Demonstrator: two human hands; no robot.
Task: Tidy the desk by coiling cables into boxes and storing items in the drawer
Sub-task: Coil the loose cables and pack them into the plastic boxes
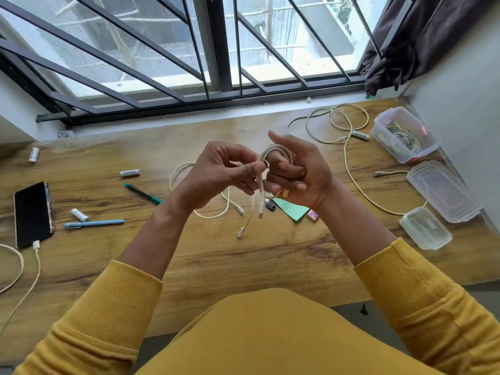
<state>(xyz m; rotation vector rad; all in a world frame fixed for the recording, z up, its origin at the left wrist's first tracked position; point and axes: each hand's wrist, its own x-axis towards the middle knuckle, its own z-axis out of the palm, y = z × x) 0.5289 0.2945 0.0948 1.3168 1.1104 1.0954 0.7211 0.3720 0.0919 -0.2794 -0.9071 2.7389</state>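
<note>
Hands are up over the wooden bench (270, 255), both busy with one white cable (276, 155). It's looped in a coil around the fingers of the right hand (300, 171), which are curled in on it, so that grip is clamped on the coil. The left hand (224, 174) pinches the same cable between thumb and forefinger just beside the coil, and its plug end (261, 209) dangles below. Another loose cable (349, 158) sprawls far right, near an open plastic box (403, 133) with cables already coiled inside. Two lids (443, 190) lie just in front of it. Phone (32, 213), pens and batteries sit scattered on the left
</note>
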